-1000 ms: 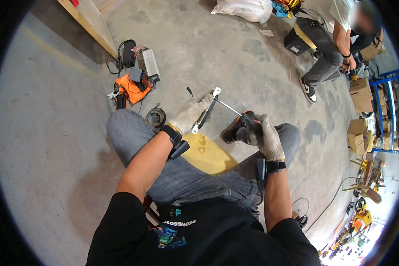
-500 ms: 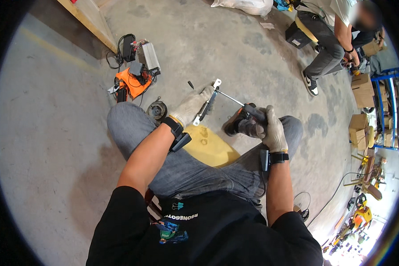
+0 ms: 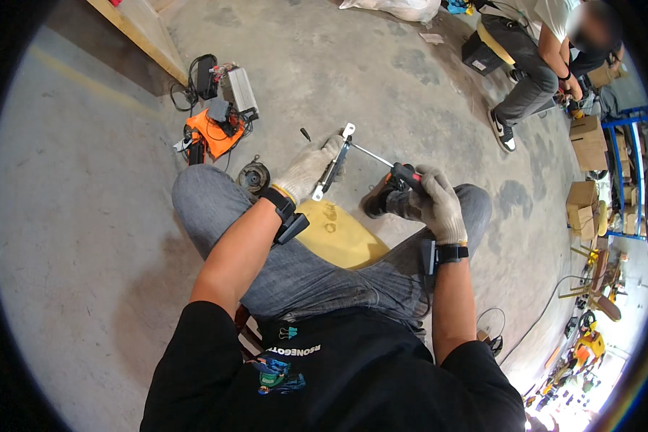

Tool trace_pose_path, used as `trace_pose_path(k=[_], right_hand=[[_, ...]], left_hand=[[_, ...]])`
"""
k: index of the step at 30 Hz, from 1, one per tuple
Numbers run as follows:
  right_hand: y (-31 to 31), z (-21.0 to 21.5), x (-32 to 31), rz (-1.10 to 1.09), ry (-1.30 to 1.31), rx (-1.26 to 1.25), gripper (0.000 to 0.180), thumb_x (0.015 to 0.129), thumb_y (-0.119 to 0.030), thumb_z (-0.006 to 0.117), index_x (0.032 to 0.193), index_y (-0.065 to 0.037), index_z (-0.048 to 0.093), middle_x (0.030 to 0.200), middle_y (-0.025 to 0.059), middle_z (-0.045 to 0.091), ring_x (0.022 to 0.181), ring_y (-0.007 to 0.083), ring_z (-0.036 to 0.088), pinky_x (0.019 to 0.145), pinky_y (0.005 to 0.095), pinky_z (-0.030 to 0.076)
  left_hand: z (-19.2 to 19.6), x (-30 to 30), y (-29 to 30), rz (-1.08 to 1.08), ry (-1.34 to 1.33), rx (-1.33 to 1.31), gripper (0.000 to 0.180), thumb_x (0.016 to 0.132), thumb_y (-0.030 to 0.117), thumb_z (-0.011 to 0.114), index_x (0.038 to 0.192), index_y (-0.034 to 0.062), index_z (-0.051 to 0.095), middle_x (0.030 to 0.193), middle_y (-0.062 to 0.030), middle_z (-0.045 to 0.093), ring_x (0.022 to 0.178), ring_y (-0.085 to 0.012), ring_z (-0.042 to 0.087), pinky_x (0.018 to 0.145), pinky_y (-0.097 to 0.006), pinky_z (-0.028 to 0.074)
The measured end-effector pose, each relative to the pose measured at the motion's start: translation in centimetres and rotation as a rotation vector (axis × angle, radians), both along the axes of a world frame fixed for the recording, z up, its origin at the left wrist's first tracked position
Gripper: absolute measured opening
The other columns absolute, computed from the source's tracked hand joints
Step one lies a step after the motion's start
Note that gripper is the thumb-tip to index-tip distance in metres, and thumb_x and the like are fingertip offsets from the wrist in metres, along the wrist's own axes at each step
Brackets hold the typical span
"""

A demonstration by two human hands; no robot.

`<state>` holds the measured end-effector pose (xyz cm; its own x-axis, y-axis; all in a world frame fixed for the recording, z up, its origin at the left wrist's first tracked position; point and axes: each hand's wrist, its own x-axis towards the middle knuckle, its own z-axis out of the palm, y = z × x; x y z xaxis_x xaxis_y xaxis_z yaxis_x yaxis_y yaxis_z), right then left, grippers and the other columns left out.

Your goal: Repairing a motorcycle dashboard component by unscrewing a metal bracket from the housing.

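In a pale knitted glove, my left hand point(image 3: 308, 170) is closed around a narrow dark part with bright metal end tabs point(image 3: 333, 167), each tab with a hole. The part is held at a slant above my lap, and my fingers hide some of its left side. My right hand point(image 3: 441, 203), gloved too, grips the black and red handle of a screwdriver point(image 3: 376, 156). Its shaft points up and left, and the tip meets the part just below the upper tab. What the tip sits in is too small to make out.
A yellow surface point(image 3: 342, 237) shows between my legs. On the floor at left lie a round metal part point(image 3: 254, 177), an orange cloth point(image 3: 212, 135) with cables and a silver box point(image 3: 243, 92). Another person point(image 3: 533, 72) sits at upper right. Cardboard boxes point(image 3: 587, 142) stand by a blue rack.
My right hand has turned and its fingers have shifted on the screwdriver handle, so more red shows. The held part has moved very slightly left and up.
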<state>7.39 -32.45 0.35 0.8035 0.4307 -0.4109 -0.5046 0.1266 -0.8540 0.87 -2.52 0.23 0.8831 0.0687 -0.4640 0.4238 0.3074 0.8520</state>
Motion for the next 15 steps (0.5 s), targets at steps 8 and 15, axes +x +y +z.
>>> trace_pose_path(k=[8, 15], right_hand=[[0.5, 2.2, 0.3, -0.060, 0.133, -0.090, 0.033, 0.104, -0.026, 0.061, 0.125, -0.001, 0.062, 0.105, 0.0082, 0.063, 0.080, 0.0156, 0.063, 0.072, 0.0294, 0.055], [0.4, -0.4, -0.5, -0.078, -0.088, 0.039, 0.049, 0.101, -0.039, 0.069, 0.127, 0.002, 0.061, 0.105, 0.0101, 0.063, 0.084, 0.0216, 0.065, 0.077, 0.0343, 0.057]], left_hand=[[-1.0, -0.2, 0.2, -0.015, -0.016, 0.002, 0.052, 0.111, 0.042, 0.051, 0.152, 0.0102, 0.053, 0.085, -0.0008, 0.063, 0.066, -0.0100, 0.060, 0.062, -0.028, 0.055], [-0.1, 0.0, 0.1, 0.041, 0.026, 0.017, 0.051, 0.111, 0.040, 0.051, 0.152, 0.0096, 0.052, 0.084, -0.0002, 0.061, 0.066, -0.0098, 0.060, 0.060, -0.027, 0.054]])
